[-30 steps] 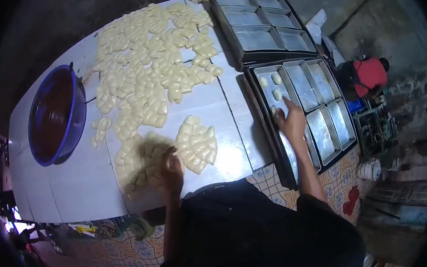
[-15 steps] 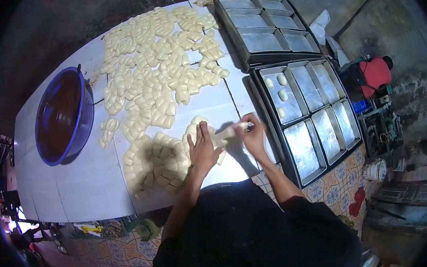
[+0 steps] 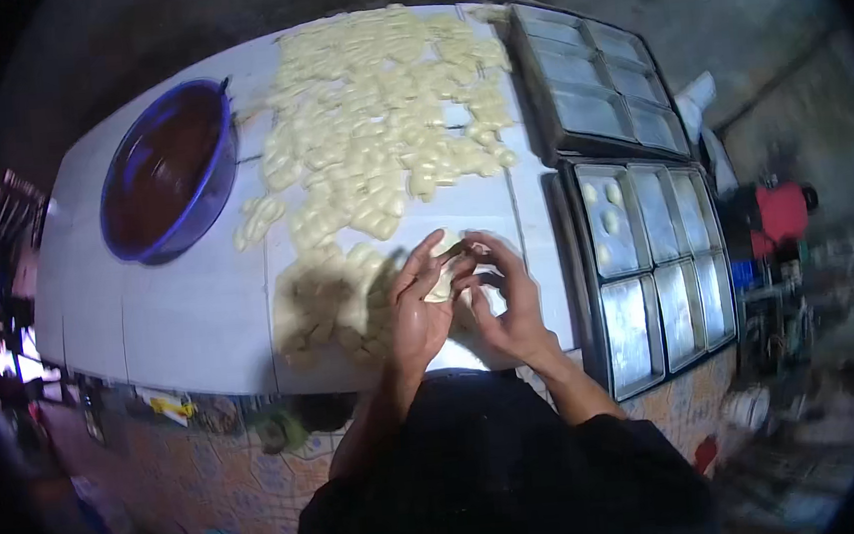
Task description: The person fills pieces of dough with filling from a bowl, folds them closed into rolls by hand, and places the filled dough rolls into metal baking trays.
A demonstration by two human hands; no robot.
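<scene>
Over the near edge of the table, my left hand (image 3: 418, 308) and my right hand (image 3: 507, 306) come together around a pale piece of dough (image 3: 440, 284). The left fingers press against one side of it. On the other side, the right fingers curl in with their tips on the dough, which they partly cover. Just left of my hands lie cut dough pieces (image 3: 325, 310) in shadow. Beyond them a broad spread of dough pieces (image 3: 364, 101) covers the far part of the table.
A blue-purple basin (image 3: 224, 168) holding a brown mass stands on the white table (image 3: 191, 331) at left. On the right are two dark trays of metal pans, the nearer pan (image 3: 615, 257) with several small dough balls. A person in red (image 3: 782, 219) is farther right.
My left hand has lifted off the dough on the table, and my right hand has moved in to meet it around a dough piece. The whole view has shifted.
</scene>
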